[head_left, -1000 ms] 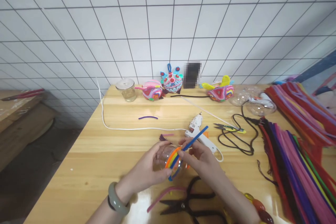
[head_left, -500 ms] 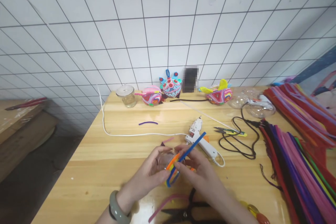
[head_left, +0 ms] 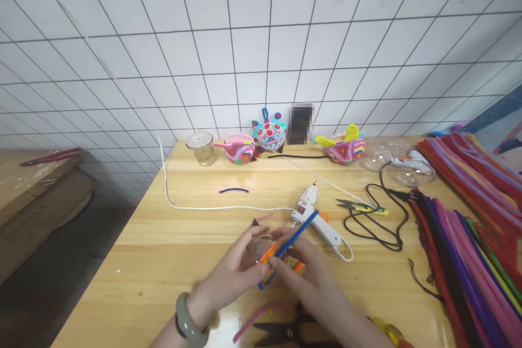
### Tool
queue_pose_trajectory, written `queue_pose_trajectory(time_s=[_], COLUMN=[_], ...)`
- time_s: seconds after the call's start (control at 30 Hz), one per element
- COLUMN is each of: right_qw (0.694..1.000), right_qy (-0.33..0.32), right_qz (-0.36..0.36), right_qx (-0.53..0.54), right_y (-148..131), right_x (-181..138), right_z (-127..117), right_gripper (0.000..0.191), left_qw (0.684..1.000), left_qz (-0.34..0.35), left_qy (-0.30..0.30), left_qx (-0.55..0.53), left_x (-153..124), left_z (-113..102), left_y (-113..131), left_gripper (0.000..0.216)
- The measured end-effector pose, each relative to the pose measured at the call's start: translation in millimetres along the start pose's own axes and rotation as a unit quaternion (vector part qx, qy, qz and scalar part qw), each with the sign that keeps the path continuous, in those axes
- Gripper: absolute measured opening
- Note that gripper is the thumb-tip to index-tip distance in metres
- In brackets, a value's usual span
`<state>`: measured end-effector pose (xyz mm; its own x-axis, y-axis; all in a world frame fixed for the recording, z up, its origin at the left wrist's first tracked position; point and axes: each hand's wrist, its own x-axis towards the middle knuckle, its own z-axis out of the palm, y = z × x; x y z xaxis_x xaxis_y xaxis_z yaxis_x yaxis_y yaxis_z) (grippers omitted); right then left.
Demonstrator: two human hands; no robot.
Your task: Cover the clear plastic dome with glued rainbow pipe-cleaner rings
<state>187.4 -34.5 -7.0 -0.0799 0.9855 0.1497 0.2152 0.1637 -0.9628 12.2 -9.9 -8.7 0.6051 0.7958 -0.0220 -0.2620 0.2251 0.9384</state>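
My left hand (head_left: 240, 263), with a bracelet on its wrist, is closed around a clear plastic ball (head_left: 264, 242), its thumb on the front. On the ball lie an orange pipe cleaner (head_left: 269, 253) and a blue pipe cleaner (head_left: 299, 232), whose free end sticks up to the right. My right hand (head_left: 312, 269) curls round the ball's right side, its thumb pressing the blue pipe cleaner near my left thumb. Fingers hide much of the ball. Just beyond my hands lies a white hot glue gun (head_left: 314, 215).
Black scissors (head_left: 281, 333) and a pink pipe cleaner (head_left: 255, 318) lie below my hands. Thread snips (head_left: 362, 206) and a black cord (head_left: 373, 239) are at right, beside pipe cleaner bundles (head_left: 457, 261). Along the wall stand decorated balls (head_left: 271, 136) and a glass cup (head_left: 202, 149).
The view has shifted slightly, so the table things sit a little further right. My thumbs have moved closer together on the pipe cleaners, and the blue strip's lower loop shows less.
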Motion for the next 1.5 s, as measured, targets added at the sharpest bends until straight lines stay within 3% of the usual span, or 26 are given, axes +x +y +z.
queue_pose_trajectory(time_s=[0.37,1.0,1.3,1.4,1.5], right_qw=[0.999,0.998,0.996,0.991,0.993], right_qy=[-0.013,-0.031,-0.051,-0.034,0.001], right_qz=[-0.034,-0.011,0.043,0.06,0.054], right_qx=[-0.019,-0.045,0.053,0.113,0.108], right_y=[-9.9,-5.9,-3.7,-2.9,-1.8], right_x=[-0.3,-1.6,-1.1,-1.1,-2.4], right_z=[-2.4,-0.8,-2.7,-5.0,-9.3], right_gripper=[0.015,0.021,0.025,0.024,0.025], left_qw=[0.999,0.998,0.998,0.998,0.997], left_qz=[0.015,0.036,0.043,0.047,0.054], left_qy=[0.019,0.022,0.031,0.032,0.034], left_qx=[0.043,0.044,0.026,0.027,0.041], left_x=[-2.9,-2.3,-1.5,-2.6,-3.5], left_z=[-0.7,-1.2,-0.2,1.6,1.5], left_y=[0.9,1.7,4.4,7.1,7.4], left_gripper=[0.055,0.06,0.062,0.062,0.061])
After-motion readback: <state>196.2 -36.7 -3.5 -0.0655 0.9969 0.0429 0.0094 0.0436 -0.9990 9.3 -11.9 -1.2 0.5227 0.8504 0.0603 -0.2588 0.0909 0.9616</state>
